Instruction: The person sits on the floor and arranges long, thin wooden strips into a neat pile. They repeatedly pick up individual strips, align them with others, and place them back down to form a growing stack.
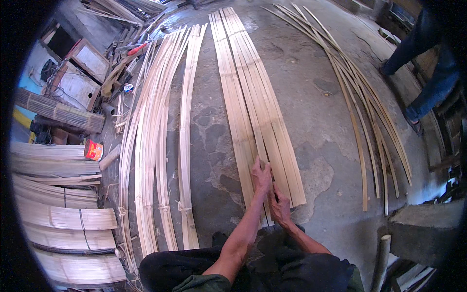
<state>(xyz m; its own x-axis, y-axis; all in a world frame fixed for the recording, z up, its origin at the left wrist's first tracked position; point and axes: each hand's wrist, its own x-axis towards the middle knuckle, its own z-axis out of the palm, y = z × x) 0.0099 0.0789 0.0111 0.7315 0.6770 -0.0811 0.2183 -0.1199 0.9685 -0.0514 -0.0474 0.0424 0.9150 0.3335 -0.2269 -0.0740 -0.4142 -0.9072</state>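
Note:
Long pale bamboo slats lie side by side on the floor in front of me, with a dark gap running lengthwise between them. My left hand is closed in a pinch on a narrow bamboo strip beside this gap. Closer to me, my right hand has its fingers curled round at the near end of the same strip. The fingers hide much of the strip there, and I cannot make out whether a tool is in the right hand.
Tied bundles of long bamboo strips lie on the left. Beyond them are stacked slat bundles and a red tin. Loose thin strips fan out on the right, near another person's legs. A concrete block stands at lower right.

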